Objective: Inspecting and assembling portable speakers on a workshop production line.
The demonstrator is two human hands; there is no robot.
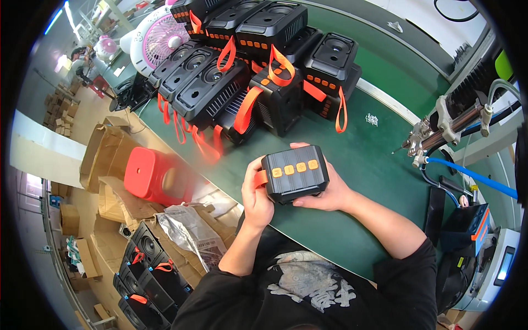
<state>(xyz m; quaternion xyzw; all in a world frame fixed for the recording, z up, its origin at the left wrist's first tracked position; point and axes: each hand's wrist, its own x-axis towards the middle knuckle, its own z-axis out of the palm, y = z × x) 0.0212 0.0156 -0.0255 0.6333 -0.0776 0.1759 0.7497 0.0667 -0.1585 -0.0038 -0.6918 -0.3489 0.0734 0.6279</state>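
Observation:
A black box-shaped portable speaker (297, 179) with a row of orange buttons along its ribbed face is held between my two hands, above the near part of the green workbench. My left hand (256, 198) grips its left end, where an orange strap shows beside the fingers. Around the right end wraps my right hand (333, 190), its fingertips partly hidden behind the housing. Beyond my hands, a pile of similar black speakers (275, 104) with orange straps stands on the bench, some stacked on others.
At the right, a metal screwdriving tool (440, 129) with a blue hose hangs over the green bench (379, 159). Small screws (372, 119) lie near the bench's far side. A red stool (157, 173), cardboard (118, 203) and more speakers (148, 269) are at the left. A pink-and-white fan (159, 41) stands behind.

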